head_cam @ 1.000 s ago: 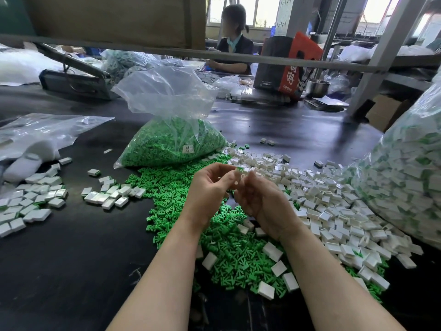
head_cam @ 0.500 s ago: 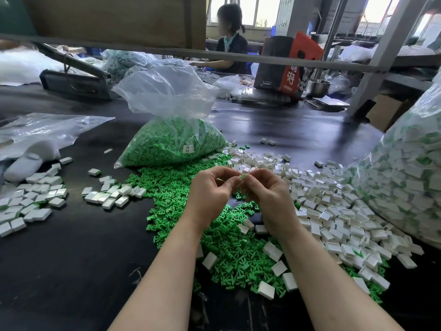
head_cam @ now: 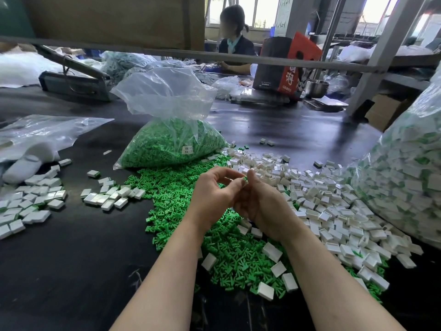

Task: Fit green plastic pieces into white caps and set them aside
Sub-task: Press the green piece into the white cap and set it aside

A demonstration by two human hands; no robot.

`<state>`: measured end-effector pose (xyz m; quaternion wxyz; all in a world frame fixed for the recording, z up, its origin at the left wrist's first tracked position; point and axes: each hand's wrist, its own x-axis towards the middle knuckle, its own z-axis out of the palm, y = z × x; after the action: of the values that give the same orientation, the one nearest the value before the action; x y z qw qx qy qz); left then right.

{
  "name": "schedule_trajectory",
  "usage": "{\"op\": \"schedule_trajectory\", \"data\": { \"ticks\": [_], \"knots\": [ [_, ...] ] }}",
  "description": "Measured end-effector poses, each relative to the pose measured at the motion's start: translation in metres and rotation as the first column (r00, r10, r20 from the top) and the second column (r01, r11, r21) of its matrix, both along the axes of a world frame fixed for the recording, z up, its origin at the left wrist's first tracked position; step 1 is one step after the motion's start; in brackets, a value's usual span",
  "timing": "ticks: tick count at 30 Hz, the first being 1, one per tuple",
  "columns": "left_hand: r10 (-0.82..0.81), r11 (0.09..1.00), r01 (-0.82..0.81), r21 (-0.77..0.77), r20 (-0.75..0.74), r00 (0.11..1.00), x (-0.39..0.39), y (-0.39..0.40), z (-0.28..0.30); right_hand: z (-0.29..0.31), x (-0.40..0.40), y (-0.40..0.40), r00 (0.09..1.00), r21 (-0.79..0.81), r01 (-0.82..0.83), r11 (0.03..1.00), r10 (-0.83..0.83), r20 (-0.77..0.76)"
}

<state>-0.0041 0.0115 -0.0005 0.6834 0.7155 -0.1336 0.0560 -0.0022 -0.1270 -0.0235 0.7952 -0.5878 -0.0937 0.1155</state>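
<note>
Factory assembly workshop, long dark worktable (head_cam: 71, 247) heaped with loose green plastic pieces (head_cam: 181, 211) and white caps (head_cam: 322, 201), bulk clear plastic bags (head_cam: 167, 120) of parts, metal shelving frame (head_cam: 372, 75) overhead, second seated worker (head_cam: 235, 41) at a neighbouring bench, cardboard box (head_cam: 384, 111) beyond.
</note>
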Motion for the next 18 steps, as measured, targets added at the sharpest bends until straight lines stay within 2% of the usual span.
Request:
{"op": "schedule_trajectory", "data": {
  "ticks": [4, 18],
  "knots": [
    [0.004, 0.999, -0.005, -0.033, -0.045, 0.999, 0.0003, -0.0045, 0.0002, 0.0012, -0.0016, 0.0008, 0.998, 0.084, -0.052, 0.995, 0.050, 0.024],
    [-0.003, 0.994, -0.004, -0.110, -0.066, 0.998, 0.0037, -0.0102, -0.0045, 0.0025, -0.0049, 0.0009, 1.000, 0.114, -0.022, 0.993, 0.021, 0.017]
  ]
}}
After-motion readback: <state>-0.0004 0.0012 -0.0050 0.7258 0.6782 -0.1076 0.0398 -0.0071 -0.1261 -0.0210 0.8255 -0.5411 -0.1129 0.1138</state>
